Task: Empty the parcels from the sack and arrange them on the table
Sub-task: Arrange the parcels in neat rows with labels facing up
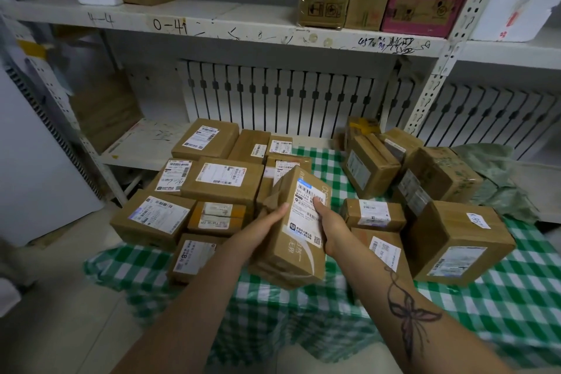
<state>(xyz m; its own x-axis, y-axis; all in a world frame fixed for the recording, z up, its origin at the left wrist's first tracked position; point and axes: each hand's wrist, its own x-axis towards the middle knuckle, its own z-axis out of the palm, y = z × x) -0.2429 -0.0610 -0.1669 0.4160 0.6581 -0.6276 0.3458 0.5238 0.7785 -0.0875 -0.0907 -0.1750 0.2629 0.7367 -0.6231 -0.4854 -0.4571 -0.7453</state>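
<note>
Both hands are on one brown cardboard parcel (299, 240), held in the air over the middle of the table (516, 291). It's tilted, far end higher, label face up. Left hand (267, 222) holds the left side: one digit lies straight along the box, the other fingers go underneath, hidden. Right hand (332, 229) grips the right side, thumb pressed on the white shipping label, remaining fingers wrapped round the far side, out of sight. Butterfly tattoo (409, 313) on the right forearm.

Table is covered by a green-and-white checked cloth.
- Left group (223, 179): brown boxes packed tight, touching, some stacked two high, labels mostly up.
- Right group (425, 185): looser, several boxes tilted or leaning on each other.
- Big box (458, 240) sits near right. Small flat box (373, 212) sits just right of the right hand.
- A strip of bare cloth runs between the two groups, and the parcel hangs over its near end.

Sack (498, 173): grey-green woven, crumpled, at the far right behind the right group, against those boxes. Can't tell whether anything is inside it, or whether it lies on the table or on the low shelf board next to it.

Behind the table is a white slotted-steel shelf (243, 24) with marker scribbles along its front edge. It carries brown boxes and a pink box (425, 9) on the right. White slatted radiator cover (273, 94) sits below it, against the wall.
</note>
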